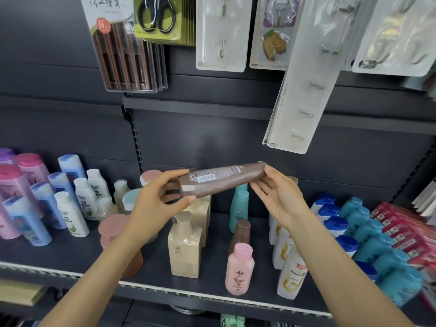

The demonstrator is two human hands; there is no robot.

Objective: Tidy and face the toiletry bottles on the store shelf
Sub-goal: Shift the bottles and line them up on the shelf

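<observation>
We hold a brown tube (221, 179) sideways in the air above the shelf (151, 277), its back label with a white barcode patch turned up toward us; the small print there is too blurred to read. Our left hand (157, 202) pinches the tube's capped end, thumb under it and fingers curled over the top. Our right hand (279, 194) meets the other end with fingers nearly straight, fingertips touching the tube's crimped end.

Directly below the tube stand two beige square bottles (185, 247) with a small emblem on the front, a brown bottle (240, 237) and a teal bottle (239, 206). In front of the brown bottle stands a pink bottle (239, 270). Right of the tube, lower, a white bottle (292, 277) reads "PANTENE", with blue-capped bottles (335, 226) beyond. Left of the tube are blue (40, 208) and white bottles (70, 213). Above the tube hangs a card marked "FASHION HOOK" (302, 90), with packaged scissors (157, 15) up to the left.
</observation>
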